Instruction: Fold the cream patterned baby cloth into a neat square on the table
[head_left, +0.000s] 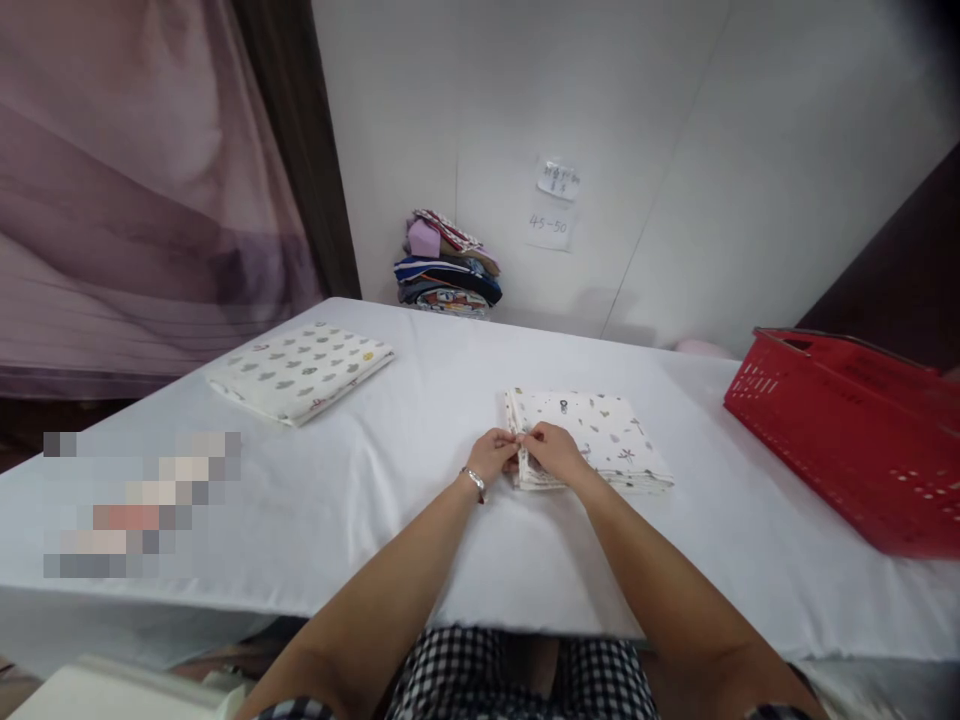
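Note:
A folded white cloth [607, 430] with small printed figures lies flat on the table in front of me, in several layers. At its left edge my left hand [493, 453], with a silver bracelet at the wrist, pinches the layers between thumb and fingers. Close beside it, my right hand [553, 452] comes over the top and has its fingertips closed on the same edge. The fingertips of both hands nearly meet there. Another folded white cloth [307, 370], printed with grey heart-like shapes, lies farther left, apart from my hands.
A white sheet covers the table [420, 400]. On the right stands a red plastic basket [840, 440]. A stack of folded fabrics [450, 270] sits at the back against the wall. Pink curtain [135, 200] hangs at the left. A blurred-out patch hides something on the table's left.

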